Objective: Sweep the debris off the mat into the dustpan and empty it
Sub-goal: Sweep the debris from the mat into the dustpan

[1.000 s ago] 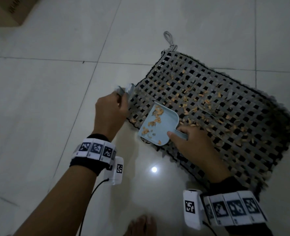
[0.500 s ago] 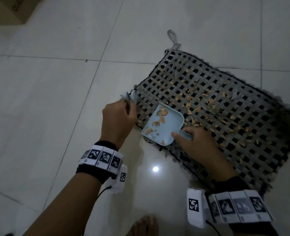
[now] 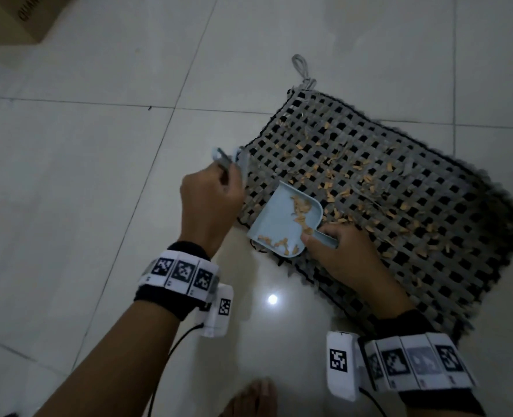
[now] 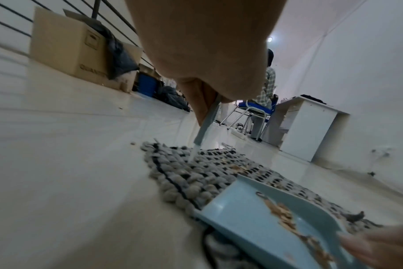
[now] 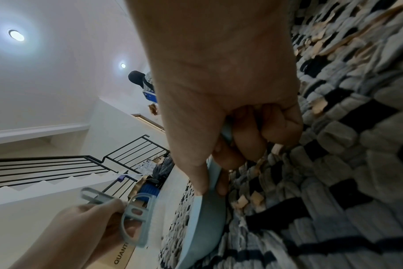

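Both hands flank it — dustpan (image 3: 282, 224) in right hand (image 3: 344, 260), left hand (image 3: 210, 203) beside.

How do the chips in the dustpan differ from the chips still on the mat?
The chips in the dustpan are few and clustered; those on the mat are many and scattered. The dustpan's lie on smooth plastic, the mat's on its weave. Both are tan flakes.

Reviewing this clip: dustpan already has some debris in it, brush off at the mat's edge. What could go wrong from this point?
1. The dustpan, held by its handle in the right hand, looks tilted; chips already in it may slide out.
2. The mat is loosely woven, so debris may catch between the strands.
3. The brush in the left hand sits at the mat's edge; a stroke there could flick chips onto the tiled floor.
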The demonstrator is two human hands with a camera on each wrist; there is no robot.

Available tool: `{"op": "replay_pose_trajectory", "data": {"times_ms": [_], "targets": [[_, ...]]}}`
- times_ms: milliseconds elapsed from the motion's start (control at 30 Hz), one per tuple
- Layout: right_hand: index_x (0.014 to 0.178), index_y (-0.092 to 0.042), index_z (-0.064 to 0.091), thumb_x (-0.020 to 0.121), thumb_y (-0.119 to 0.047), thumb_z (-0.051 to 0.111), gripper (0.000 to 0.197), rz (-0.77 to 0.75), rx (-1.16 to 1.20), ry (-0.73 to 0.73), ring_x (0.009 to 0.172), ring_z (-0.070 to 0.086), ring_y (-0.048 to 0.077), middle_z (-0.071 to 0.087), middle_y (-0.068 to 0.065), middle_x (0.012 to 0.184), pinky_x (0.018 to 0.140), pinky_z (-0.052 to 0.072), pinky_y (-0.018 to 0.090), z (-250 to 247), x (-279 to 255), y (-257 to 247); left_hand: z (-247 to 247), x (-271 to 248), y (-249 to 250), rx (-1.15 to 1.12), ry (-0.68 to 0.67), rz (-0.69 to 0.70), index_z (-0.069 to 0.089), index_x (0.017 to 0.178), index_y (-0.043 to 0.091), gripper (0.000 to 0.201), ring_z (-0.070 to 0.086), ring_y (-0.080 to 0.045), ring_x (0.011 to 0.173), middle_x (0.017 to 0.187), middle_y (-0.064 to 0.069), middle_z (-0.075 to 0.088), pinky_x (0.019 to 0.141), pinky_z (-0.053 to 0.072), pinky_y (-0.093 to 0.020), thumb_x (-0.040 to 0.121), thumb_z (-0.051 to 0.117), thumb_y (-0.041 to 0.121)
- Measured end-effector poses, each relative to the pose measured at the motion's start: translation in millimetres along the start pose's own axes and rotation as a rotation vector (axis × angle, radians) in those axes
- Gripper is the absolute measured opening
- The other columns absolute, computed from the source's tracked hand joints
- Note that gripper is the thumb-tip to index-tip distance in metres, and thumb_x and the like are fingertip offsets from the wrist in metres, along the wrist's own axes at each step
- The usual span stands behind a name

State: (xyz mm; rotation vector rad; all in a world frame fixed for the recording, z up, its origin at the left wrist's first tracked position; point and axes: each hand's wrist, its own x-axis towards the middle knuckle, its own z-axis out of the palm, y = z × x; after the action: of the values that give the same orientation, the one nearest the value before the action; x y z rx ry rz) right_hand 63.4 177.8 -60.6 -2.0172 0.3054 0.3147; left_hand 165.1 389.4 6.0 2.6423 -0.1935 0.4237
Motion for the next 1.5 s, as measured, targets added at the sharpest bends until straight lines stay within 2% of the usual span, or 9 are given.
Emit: {"op": "replay_pose_trajectory", "data": {"times_ms": [100, 233, 300, 500, 633, 967, 1200, 1400, 1500], "targets": [[0.068, -0.018, 0.066, 0.090, -0.049, 0.067, 0.038, 0.012, 0.002, -0.001, 0.044, 0.046, 0.007, 0.053, -0.005, 0.052, 0.049, 0.037, 0.024, -0.1, -0.3, -0.1, 3.3, -2.9, -10.0, 0.087, -0.068, 0.056, 0.062, 0.066, 0.007, 0.039, 0.053, -0.020, 0.041, 0.054, -0.005, 0.062, 0.044, 0.043, -0.035, 0.100, 0.055, 0.023], [0.065, -0.022, 0.062, 0.090, -0.050, 0.066, 0.038, 0.025, 0.020, -0.018, 0.047, 0.049, 0.009, 0.053, -0.005, 0.053, 0.051, 0.038, 0.025, -0.4, 0.6, 0.7, 13.0, -28.0, 18.2, 0.039, -0.218, 0.290, 0.065, 0.073, 0.007, 0.022, 0.030, -0.010, 0.037, 0.050, 0.004, 0.048, 0.043, 0.020, -0.011, 0.094, 0.060, 0.011], [0.064, -0.023, 0.061, 0.090, -0.050, 0.066, 0.039, 0.024, 0.024, -0.021, 0.048, 0.050, 0.010, 0.053, -0.004, 0.054, 0.052, 0.039, 0.025, -0.7, 0.9, 2.7, 15.4, -35.1, 28.2, 0.022, -0.245, 0.388, 0.064, 0.071, 0.007, 0.021, 0.029, -0.011, 0.038, 0.049, 0.001, 0.053, 0.042, 0.017, -0.012, 0.091, 0.060, 0.011], [0.069, -0.023, 0.067, 0.089, -0.052, 0.066, 0.036, 0.021, 0.041, -0.004, 0.045, 0.051, 0.002, 0.059, -0.007, 0.057, 0.049, 0.038, 0.021, 0.7, -0.4, 6.6, 5.2, -9.2, 17.1, 0.028, -0.138, 0.273, 0.048, 0.057, 0.017, 0.039, 0.032, -0.010, 0.034, 0.046, 0.007, 0.046, 0.042, 0.017, -0.018, 0.093, 0.064, 0.013], [0.070, -0.020, 0.067, 0.090, -0.053, 0.065, 0.038, 0.031, 0.057, -0.009, 0.047, 0.051, 0.005, 0.059, -0.004, 0.057, 0.050, 0.040, 0.025, 0.9, -0.4, 8.1, 12.3, -10.6, 20.2, -0.014, -0.253, 0.366, 0.037, 0.061, 0.023, 0.043, 0.021, -0.005, 0.035, 0.045, 0.012, 0.030, 0.043, 0.014, -0.016, 0.091, 0.065, 0.010], [0.072, -0.021, 0.069, 0.092, -0.045, 0.066, 0.032, 0.077, 0.123, -0.039, 0.045, 0.051, 0.000, 0.060, -0.013, 0.054, 0.050, 0.040, 0.023, -12.9, -5.2, 4.8, 11.9, 15.8, 1.7, 0.055, -0.105, 0.218, 0.059, 0.063, 0.009, 0.040, 0.050, -0.022, 0.039, 0.049, -0.002, 0.058, 0.042, 0.035, -0.031, 0.099, 0.054, 0.025], [0.078, -0.021, 0.075, 0.089, -0.046, 0.070, 0.029, 0.123, 0.085, -0.006, 0.054, 0.058, 0.003, 0.064, -0.014, 0.056, 0.052, 0.043, 0.022, -23.8, -3.6, 4.8, 15.5, -8.4, 8.2, -0.017, -0.275, 0.467, 0.057, 0.059, 0.012, 0.031, 0.038, -0.015, 0.035, 0.044, 0.004, 0.045, 0.044, 0.020, -0.023, 0.089, 0.066, 0.016], [0.082, -0.020, 0.078, 0.088, -0.046, 0.071, 0.028, 0.131, 0.036, 0.012, 0.055, 0.059, 0.006, 0.065, -0.008, 0.061, 0.053, 0.040, 0.020, -22.6, -2.2, 5.9, 13.3, -7.5, 3.8, 0.017, -0.112, 0.299, 0.054, 0.051, 0.012, 0.041, 0.038, -0.015, 0.035, 0.043, 0.001, 0.053, 0.041, 0.024, -0.026, 0.090, 0.059, 0.023], [0.082, -0.020, 0.076, 0.088, -0.046, 0.071, 0.027, 0.134, 0.027, 0.011, 0.055, 0.056, 0.002, 0.060, -0.011, 0.059, 0.052, 0.037, 0.018, -22.1, -0.5, 6.3, 14.1, -15.4, 13.9, 0.008, -0.149, 0.336, 0.052, 0.055, 0.017, 0.035, 0.030, -0.010, 0.038, 0.046, 0.010, 0.041, 0.044, 0.013, -0.013, 0.086, 0.069, 0.014]]}}
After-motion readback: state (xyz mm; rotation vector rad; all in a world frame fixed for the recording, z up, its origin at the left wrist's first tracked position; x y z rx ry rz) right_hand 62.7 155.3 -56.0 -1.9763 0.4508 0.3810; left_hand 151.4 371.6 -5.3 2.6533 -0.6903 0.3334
